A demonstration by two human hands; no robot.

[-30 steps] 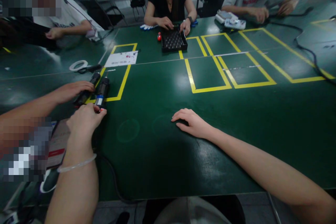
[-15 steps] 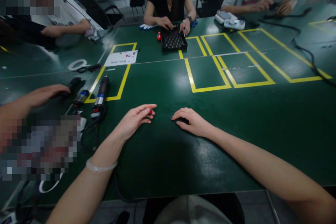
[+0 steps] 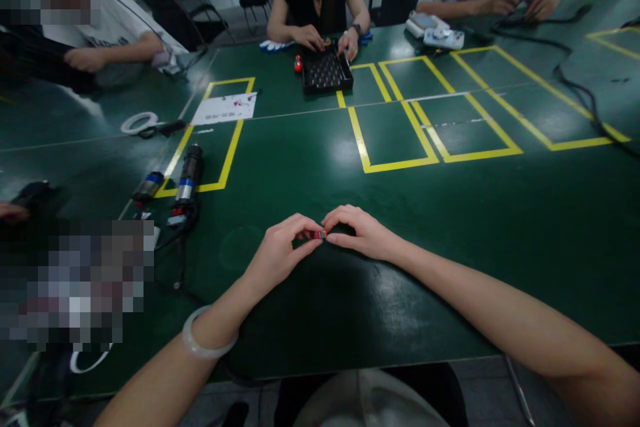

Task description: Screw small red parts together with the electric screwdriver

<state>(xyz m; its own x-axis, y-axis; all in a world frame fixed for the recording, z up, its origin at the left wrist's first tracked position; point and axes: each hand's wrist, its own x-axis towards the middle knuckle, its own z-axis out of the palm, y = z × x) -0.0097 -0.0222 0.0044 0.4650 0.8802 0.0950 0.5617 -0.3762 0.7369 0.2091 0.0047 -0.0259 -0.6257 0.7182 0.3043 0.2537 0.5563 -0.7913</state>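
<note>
A small red part (image 3: 319, 235) with an orange end is pinched in the fingertips of my left hand (image 3: 287, 243). It is too small to tell its kind. My right hand (image 3: 357, 230) meets the left one there, its thumb and forefinger closed against the orange end. Both hands are low over the green table (image 3: 450, 227), in front of me. A pale bangle (image 3: 210, 350) circles my left wrist.
Two cylindrical tools with blue bands, one an upright-lying driver (image 3: 187, 177), lie left with cables. Yellow tape rectangles (image 3: 400, 165) mark the table. Across sits a person working at a black tray (image 3: 327, 73); a white sheet (image 3: 225, 107) and tape roll (image 3: 140, 123) lie left.
My left hand has moved right with the small red part, up to my right hand, which has stayed nearly in place. The neighbour's hand at left has drawn back with a black object.
</note>
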